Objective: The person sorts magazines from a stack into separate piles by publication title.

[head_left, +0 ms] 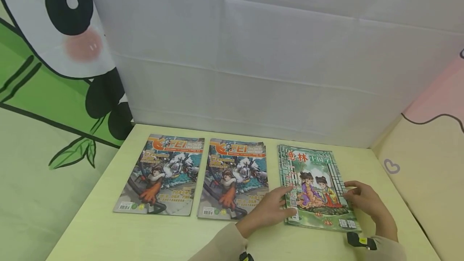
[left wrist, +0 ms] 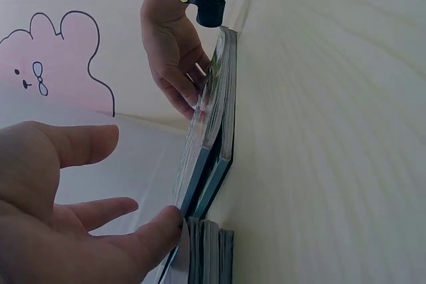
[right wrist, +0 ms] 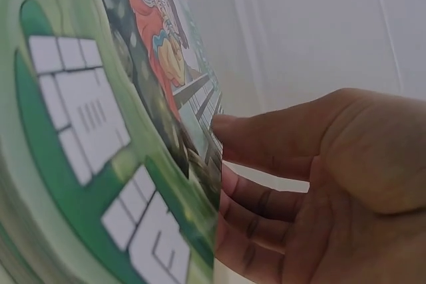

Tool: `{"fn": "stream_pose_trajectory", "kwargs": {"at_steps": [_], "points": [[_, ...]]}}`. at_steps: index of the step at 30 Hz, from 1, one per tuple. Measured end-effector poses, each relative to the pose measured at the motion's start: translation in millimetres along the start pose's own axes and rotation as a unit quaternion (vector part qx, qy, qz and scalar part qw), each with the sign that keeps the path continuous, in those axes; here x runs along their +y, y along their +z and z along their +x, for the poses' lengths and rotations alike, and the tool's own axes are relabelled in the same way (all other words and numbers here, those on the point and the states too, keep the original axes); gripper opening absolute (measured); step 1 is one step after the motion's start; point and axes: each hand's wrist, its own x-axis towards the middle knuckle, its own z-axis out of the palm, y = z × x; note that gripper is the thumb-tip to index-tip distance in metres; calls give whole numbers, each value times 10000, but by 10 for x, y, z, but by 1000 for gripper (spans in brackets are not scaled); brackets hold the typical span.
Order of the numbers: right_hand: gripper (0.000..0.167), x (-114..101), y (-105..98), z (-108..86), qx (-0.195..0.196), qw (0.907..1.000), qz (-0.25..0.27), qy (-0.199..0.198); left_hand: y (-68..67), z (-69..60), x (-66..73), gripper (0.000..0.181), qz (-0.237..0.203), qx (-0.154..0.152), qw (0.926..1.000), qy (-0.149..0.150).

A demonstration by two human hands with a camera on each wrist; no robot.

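A green-covered magazine (head_left: pixel 315 196) lies on top of a small stack at the right of the table, its cover showing two cartoon children. My left hand (head_left: pixel 270 208) is at the stack's left side with its fingers extended; in the left wrist view a fingertip (left wrist: pixel 170 221) touches the spine side. At the opposite edge, my right hand (head_left: pixel 366 198) pinches the magazine. Its thumb (right wrist: pixel 266 131) sits on the cover's edge, while the other fingertips are hidden behind that edge. The spines of the stacked magazines (left wrist: pixel 210 171) stand slightly apart.
Two groups of FEI magazines lie left of the green stack: one at the far left (head_left: pixel 163 176), another in the middle (head_left: pixel 233 180), partly under my left forearm. All rest on a pale yellow table (head_left: pixel 94 228) against a white cloth backdrop (head_left: pixel 253 59).
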Motion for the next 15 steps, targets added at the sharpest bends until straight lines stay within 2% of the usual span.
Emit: {"fn": "stream_pose_trajectory", "kwargs": {"at_steps": [3, 7, 10, 15], "points": [[53, -41, -2, -7, 98, 9999, -116, 49, -30, -22, 38, 71, -142, 182, 9997, -54], [55, -97, -15, -24, 579, 9975, -417, 10, -168, -89, 117, 61, -657, 437, 9969, -19], [54, -158, -20, -38, 1004, 9935, -516, -121, -308, -142, 118, 53, -792, 625, 9947, 191], [51, -273, 31, -31, 1483, 9878, -352, -331, -548, -226, 75, 47, -736, 948, 9910, 602]]}}
